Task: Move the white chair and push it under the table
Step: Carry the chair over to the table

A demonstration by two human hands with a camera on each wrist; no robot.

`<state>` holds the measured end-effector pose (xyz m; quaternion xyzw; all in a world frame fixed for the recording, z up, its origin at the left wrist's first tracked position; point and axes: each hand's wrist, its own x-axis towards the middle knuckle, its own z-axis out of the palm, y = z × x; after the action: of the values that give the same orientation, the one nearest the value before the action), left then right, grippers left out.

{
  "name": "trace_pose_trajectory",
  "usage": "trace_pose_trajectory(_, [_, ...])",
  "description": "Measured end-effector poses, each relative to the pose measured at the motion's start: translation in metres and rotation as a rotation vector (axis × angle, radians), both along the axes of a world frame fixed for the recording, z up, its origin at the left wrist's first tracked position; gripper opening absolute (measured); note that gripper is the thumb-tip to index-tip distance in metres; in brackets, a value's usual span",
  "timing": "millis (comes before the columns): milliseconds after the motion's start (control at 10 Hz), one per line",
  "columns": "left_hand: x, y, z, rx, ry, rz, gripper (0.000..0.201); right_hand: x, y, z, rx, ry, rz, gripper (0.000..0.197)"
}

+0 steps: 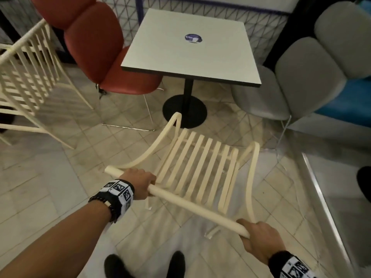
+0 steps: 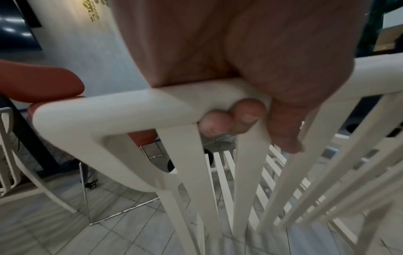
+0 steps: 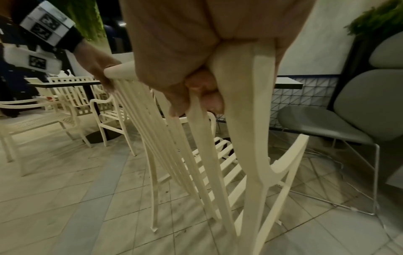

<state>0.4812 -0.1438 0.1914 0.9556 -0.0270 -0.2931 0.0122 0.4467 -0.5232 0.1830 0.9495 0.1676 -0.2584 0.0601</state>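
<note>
The white chair [image 1: 200,157] sits in the lower middle of the head view, with its seat pointing up the picture at the table [image 1: 190,47]. It is near the table but not under it yet. The left hand [image 1: 140,184] is wrapped around the top rail [image 1: 190,205] near its left end. In the left wrist view its fingertips [image 2: 248,113] curl under the rail. The right hand [image 1: 259,235] is wrapped around the rail's right end, down in the lower right of the head view. To do this step well, I think both hands should push the same amount, so the chair goes straight. The front of the chair points at the black round base [image 1: 184,111] of the table, so a slow push is best, or the legs may bump it. A red chair [image 1: 104,47] stands at the upper left, and a grey chair [image 1: 301,77] at the right. The white chair must slide in between them. The floor [image 1: 50,187] is made of pale tiles. Another white chair [image 1: 26,81] is at the left edge.
</note>
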Motion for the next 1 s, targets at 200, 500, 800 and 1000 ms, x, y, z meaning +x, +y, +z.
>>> trace_pose_trajectory(200, [-0.035, -0.016, -0.021, -0.074, 0.060, 0.023, 0.035, -0.006, -0.025, -0.018, 0.110, -0.031, -0.106, 0.031])
trace_pose_trajectory(500, [-0.048, 0.040, -0.010, -0.111, -0.114, 0.632, 0.057, -0.014, -0.059, -0.001, 0.541, 0.190, -1.122, 0.066])
trace_pose_trajectory(800, [-0.011, 0.048, -0.026, -0.194, 0.045, 1.081, 0.028, 0.038, -0.030, -0.021, 0.751, 0.464, -1.554, 0.022])
trace_pose_trajectory(1000, [0.015, 0.056, -0.019, -0.236, -0.014, 1.137, 0.028, 0.066, -0.025, -0.028, 0.942, 0.413, -1.737, 0.018])
